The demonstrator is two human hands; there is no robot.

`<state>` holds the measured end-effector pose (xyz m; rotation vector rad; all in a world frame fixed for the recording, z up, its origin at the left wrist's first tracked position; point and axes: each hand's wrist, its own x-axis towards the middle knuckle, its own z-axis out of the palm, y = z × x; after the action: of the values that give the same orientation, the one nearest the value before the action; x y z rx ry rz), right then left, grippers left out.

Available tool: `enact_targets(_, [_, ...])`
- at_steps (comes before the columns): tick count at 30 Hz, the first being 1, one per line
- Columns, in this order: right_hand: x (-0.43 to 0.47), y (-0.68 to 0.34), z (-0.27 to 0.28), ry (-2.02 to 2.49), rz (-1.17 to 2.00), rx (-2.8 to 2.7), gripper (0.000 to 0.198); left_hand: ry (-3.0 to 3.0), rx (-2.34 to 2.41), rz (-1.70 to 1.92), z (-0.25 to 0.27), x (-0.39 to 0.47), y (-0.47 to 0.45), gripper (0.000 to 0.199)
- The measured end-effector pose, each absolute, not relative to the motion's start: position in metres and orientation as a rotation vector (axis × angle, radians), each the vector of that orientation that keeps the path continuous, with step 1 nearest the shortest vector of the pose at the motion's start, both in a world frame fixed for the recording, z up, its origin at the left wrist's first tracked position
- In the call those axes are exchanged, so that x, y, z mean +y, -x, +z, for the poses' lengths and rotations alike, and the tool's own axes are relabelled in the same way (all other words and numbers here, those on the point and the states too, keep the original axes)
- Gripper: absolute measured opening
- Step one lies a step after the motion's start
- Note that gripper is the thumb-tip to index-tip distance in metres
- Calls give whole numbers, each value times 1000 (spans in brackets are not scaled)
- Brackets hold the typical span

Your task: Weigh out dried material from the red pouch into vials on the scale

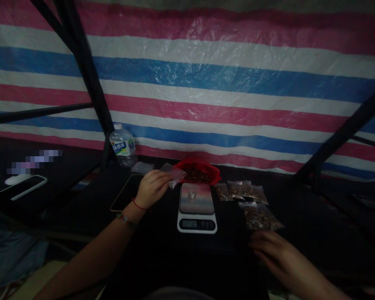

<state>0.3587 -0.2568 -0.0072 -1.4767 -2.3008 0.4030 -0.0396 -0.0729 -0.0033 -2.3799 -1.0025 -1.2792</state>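
Observation:
My left hand (153, 186) is closed, pinching a small clear plastic bag (176, 173) at the front edge of a red plastic bag (214, 170) with brown bits heaped in it. The clear bag looks mostly empty. Between my hands lies a white digital scale (196, 228); a small pale spot shows on its plate, and I cannot make out what it is. My right hand (270, 250) rests low on the right, fingers loosely stretched, just below filled clear bags (258, 216) of brown bits. Whether it touches them is unclear.
More filled bags (240, 189) lie right of the scale. Behind my left hand are a dark phone (126, 193), flat clear bags (142, 167) and a plastic bottle (123, 146). Another phone (23, 187) lies far left. Dark frame bars (93, 83) stand before a striped sheet (206, 83).

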Motion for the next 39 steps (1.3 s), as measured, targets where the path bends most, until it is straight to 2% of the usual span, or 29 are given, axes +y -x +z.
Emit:
enact_targets(4, [-190, -336, 53, 1290, 521, -2310, 22, 2419, -819, -1369, 8, -66, 10, 18])
enact_targets(7, [-130, -299, 67, 1143, 709, -2174, 25, 2486, -722, -1343, 14, -53, -15, 17])
enact_targets(12, [-59, -235, 29, 971, 1137, -1789, 34, 2434, -671, -1409, 13, -24, -36, 15])
enact_targets(15, [-40, -217, 7, 969, 1170, -1515, 35, 2362, -799, -1505, 3, -13, -35, 15])
enact_targets(20, [-37, -215, -12, 905, 1250, -1484, 39, 2424, -897, -1579, -27, -14, -29, 17])
enact_targets(25, [-41, -220, -26, 965, 1194, -1476, 25, 2459, -898, -1619, -36, -23, -28, 19])
enact_targets(30, [-34, -218, -13, 907, 1206, -1475, 23, 2502, -798, -1677, -28, -31, -24, 28])
enact_targets(35, [-24, -211, 17, 944, 908, -1809, 20, 2539, -764, -1670, -27, -31, -18, 30])
enact_targets(39, [-17, -198, 39, 972, 731, -2047, 14, 2449, -890, -1697, -29, -29, -18, 18])
